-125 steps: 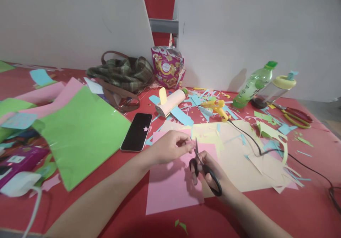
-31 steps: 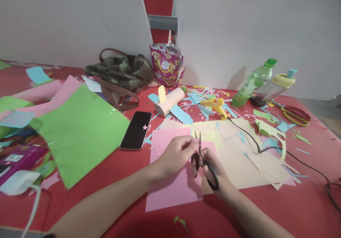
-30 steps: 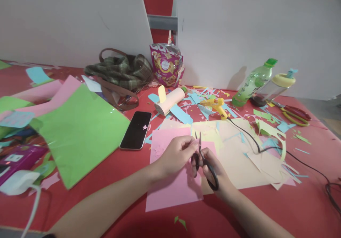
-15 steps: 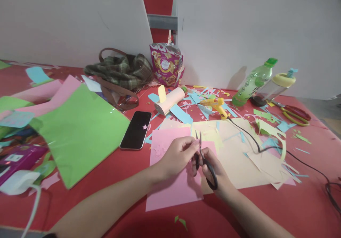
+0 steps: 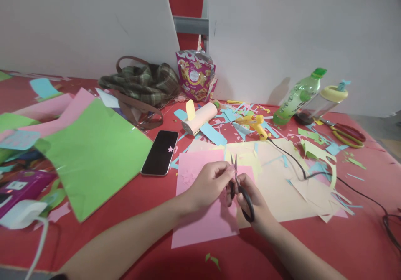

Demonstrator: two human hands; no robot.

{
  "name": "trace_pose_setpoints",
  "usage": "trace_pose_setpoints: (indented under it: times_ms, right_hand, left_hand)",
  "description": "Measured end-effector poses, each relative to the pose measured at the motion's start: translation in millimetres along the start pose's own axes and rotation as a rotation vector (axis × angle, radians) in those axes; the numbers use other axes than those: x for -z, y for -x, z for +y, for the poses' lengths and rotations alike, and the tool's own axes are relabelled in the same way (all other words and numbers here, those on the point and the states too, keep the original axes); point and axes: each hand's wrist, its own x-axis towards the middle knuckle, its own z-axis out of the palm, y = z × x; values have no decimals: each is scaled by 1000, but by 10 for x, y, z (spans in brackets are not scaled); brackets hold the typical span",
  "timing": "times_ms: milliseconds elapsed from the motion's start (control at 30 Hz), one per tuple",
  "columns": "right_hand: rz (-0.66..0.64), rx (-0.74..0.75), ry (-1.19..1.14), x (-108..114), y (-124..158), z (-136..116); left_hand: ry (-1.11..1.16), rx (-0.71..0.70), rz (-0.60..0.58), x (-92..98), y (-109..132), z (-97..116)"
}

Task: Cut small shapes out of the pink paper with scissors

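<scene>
My right hand (image 5: 254, 198) grips black-handled scissors (image 5: 239, 186), blades pointing up and slightly apart. My left hand (image 5: 209, 182) pinches a tiny pink paper scrap (image 5: 231, 168) right at the blades. Both hands hover over a pink paper sheet (image 5: 200, 204) lying on the red table (image 5: 150, 196). A cream sheet (image 5: 282, 179) lies just to the right under the pink one.
A black phone (image 5: 160, 147) lies left of the hands, a green sheet (image 5: 90, 150) further left. A yellow glue gun (image 5: 254, 124) with black cord (image 5: 300, 169), a paper roll (image 5: 199, 119), a green bottle (image 5: 297, 96), red-yellow scissors (image 5: 346, 133), a plaid bag (image 5: 140, 85) and scraps lie behind.
The hands stay in nearly the same spot. The scissors blades have opened a little and the right hand has shifted slightly up.
</scene>
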Motion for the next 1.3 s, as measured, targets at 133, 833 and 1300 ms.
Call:
trace_pose_setpoints:
  times_ms: [133, 833, 1300]
  right_hand:
    - [-1, 2, 12, -1, -2, -9]
    - [242, 123, -134, 58, -79, 10]
    - [207, 55, -155, 50, -64, -5]
  left_hand:
    - [10, -1, -2, -6, -5, -10]
    - [-307, 115, -246, 149, -38, 44]
    - [-551, 80, -394, 192, -53, -17]
